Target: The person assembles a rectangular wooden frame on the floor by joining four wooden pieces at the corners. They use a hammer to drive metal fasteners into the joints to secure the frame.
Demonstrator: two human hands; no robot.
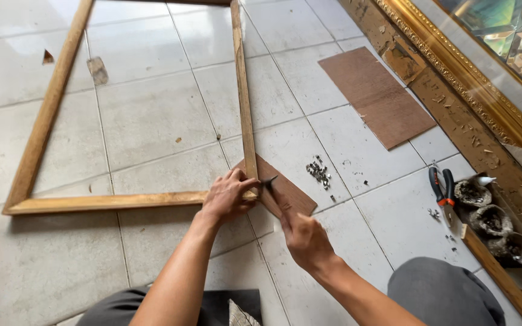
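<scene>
Two hands meet at the lower centre: the left hand [228,194] presses flat on the rough wooden frame [244,102] corner, seemingly steadying it on the tiled floor [152,115], while the right hand [305,239] grips a dark tool [269,181] tipped onto a thin brown plywood triangle [286,192] under the joint; small metal fasteners [319,172] lie just right.

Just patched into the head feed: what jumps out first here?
A bare wooden frame lies flat on the tiled floor, and both hands meet at its near right corner: the left hand presses there, the right hand holds a dark tool to a brown plywood piece. To the right lie small metal bits and red-handled pliers.
</scene>
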